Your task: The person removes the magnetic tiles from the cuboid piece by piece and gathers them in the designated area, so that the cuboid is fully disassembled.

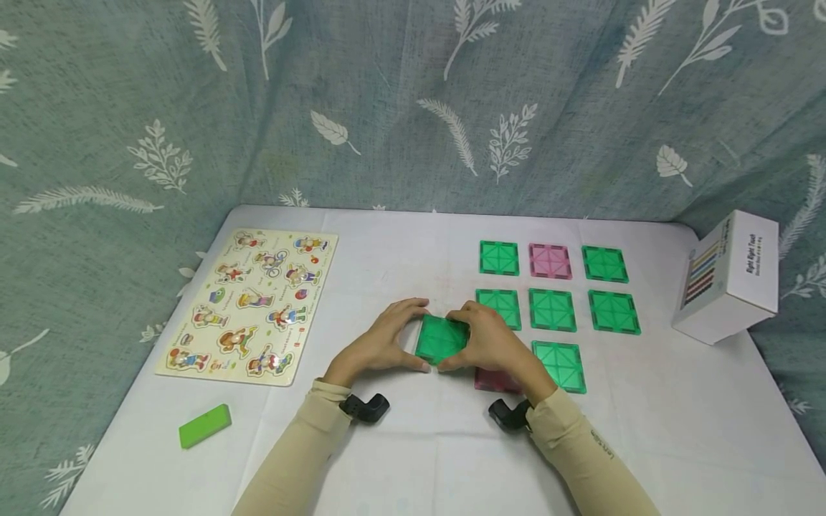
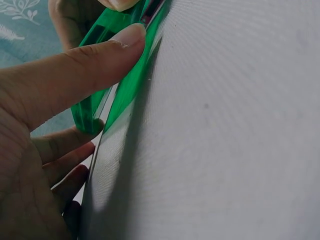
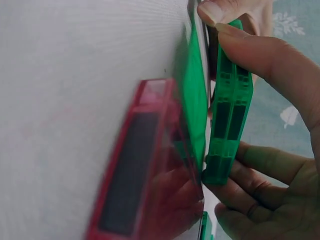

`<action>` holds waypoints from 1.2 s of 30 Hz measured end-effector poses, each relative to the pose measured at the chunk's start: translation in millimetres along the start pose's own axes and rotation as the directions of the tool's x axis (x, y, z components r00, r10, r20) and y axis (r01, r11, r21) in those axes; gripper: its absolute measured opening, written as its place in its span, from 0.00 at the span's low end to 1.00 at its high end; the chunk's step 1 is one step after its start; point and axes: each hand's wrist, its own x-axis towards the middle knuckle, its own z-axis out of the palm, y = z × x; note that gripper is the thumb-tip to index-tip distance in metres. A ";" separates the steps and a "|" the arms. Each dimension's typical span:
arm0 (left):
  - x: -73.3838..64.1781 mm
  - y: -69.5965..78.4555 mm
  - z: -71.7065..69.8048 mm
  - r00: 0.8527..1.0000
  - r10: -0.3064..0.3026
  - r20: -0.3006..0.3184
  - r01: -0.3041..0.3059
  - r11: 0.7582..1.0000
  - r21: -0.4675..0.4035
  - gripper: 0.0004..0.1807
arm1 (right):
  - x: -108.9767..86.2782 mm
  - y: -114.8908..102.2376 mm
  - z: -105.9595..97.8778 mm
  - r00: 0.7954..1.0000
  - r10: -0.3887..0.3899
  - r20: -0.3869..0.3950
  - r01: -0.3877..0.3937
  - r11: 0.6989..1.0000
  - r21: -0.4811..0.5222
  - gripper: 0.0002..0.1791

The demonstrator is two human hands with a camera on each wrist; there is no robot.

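Observation:
Two green square tiles [image 1: 442, 339], pressed face to face, are held slightly above the white table between both hands. In the right wrist view the paired tiles [image 3: 230, 120] show as two parallel edges, with green light cast on the cloth beside them. The left hand [image 1: 374, 347] grips them from the left, its thumb at the near corner and a finger at the far one. From the right side, the right hand [image 1: 493, 344] pinches them with thumb and fingers. A pink tile [image 1: 495, 380] lies partly hidden under the right wrist.
Rows of green tiles [image 1: 551, 310] and another pink tile [image 1: 551, 261] lie to the right. A white box [image 1: 732, 279] stands at the table's right edge. On the left are a picture puzzle board [image 1: 248, 308] and a green block [image 1: 205, 426].

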 end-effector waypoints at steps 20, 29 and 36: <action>1.9 -0.9 3.4 1.000 -0.008 -0.001 0.008 0.998 0.055 0.49 | -23.8 12.3 -16.1 0.999 0.033 -0.007 -0.031 0.980 0.196 0.46; -3.8 0.0 -2.9 0.999 -0.023 -0.034 0.023 1.000 -0.009 0.47 | -61.5 30.4 -49.7 0.985 0.150 -0.082 -0.133 0.974 0.185 0.49; -13.0 12.3 4.7 1.000 -0.013 0.002 0.013 1.000 -0.004 0.44 | -108.4 70.8 -83.8 0.968 0.205 -0.142 -0.199 0.978 0.057 0.51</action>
